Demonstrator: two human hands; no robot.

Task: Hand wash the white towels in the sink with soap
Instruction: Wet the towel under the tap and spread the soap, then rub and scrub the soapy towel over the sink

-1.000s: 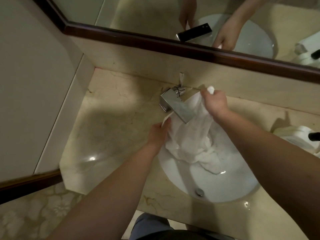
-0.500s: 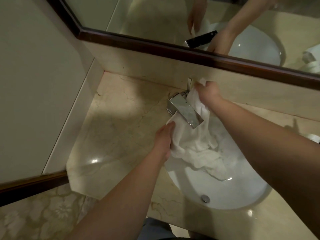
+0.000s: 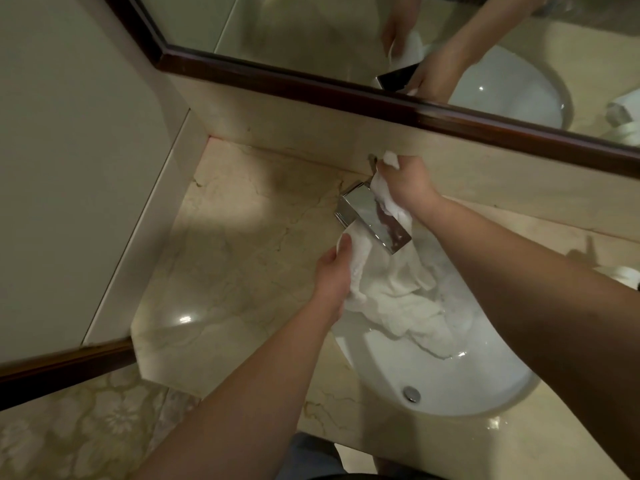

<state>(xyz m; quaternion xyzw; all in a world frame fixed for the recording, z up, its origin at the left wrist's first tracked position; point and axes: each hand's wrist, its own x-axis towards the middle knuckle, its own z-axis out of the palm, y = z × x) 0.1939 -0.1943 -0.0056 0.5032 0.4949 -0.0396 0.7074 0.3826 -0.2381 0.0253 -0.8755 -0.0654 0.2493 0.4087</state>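
Far left: pale wall panel (image 3: 69, 168), dark wood trim (image 3: 62, 372) at its foot, patterned floor (image 3: 69, 438) below.

Beige marble tabletop (image 3: 225, 271), veined, with two glare spots; bare on its left part.

Above, along the back: mirror (image 3: 294, 29) in dark frame (image 3: 311, 86), showing both hands, towel, tap and basin in reflection.

Left hand (image 3: 334, 275), at basin's left rim: grip curled round a bunched edge of towel (image 3: 398, 306), thumb uppermost, white cloth showing past the fingertips. Forearm running in from bottom centre.

Tap (image 3: 374, 216): chrome, flat rectangular spout, angled out over basin from the back edge. Water flow not discernible.

Towel: white, crumpled, stretched between the two hands; upper part running behind and beside the spout, touching it; lower mass lying in the upper left part of basin, wet-looking, tail trailing toward basin's centre.

Right hand (image 3: 405, 181), raised at the back edge just beside tap base: grip closed tight on towel's upper end, a tuft sticking out above the fist.

Sink (image 3: 450, 386): white oval basin set in tabletop; metal drain (image 3: 411, 393) near front, clear of towel.

Far right edge: white object (image 3: 623, 273) on tabletop, partly cut off, unidentifiable.
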